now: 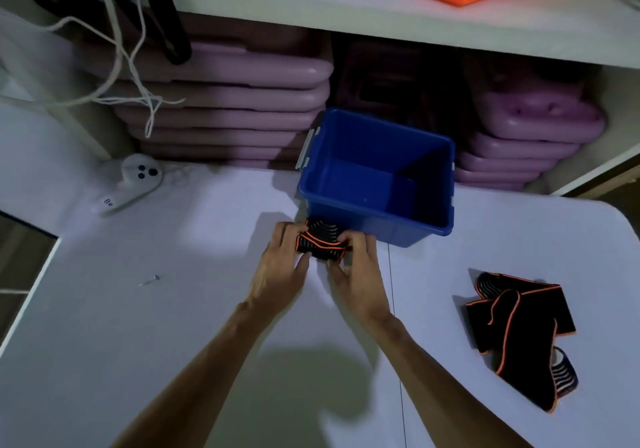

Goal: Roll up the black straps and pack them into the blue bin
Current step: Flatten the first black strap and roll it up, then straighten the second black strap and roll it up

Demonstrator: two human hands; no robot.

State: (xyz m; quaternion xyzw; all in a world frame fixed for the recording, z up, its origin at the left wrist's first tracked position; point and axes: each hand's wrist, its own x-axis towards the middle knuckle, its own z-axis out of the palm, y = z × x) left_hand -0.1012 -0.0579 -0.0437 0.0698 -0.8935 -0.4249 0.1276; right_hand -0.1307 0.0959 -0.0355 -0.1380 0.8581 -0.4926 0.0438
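Controller [129, 181]: white, with dark buttons, lying on the white table [173, 309] well out to the left of the hands and farther from the person.
Small metal piece [150, 280]: on the table to the left of the left hand, apart from it; too small to tell what it is.
Left hand [280, 263]: fingers curled over the left end of the rolled strap, thumb under its near edge, gripping it.
Rolled strap [321, 242]: black with orange edging and grey ribbing, held between both hands, touching or just short of the bin's near wall.
Right hand [356, 269]: clasping the right end of the same roll, fingers on top, thumb at the near side.
Blue bin [377, 219]: just beyond the hands, slightly to their right, open at the top, nothing visible inside.
Loose strap [519, 330]: black, orange-edged, unrolled in loose folds on the table well to the right of the right hand.
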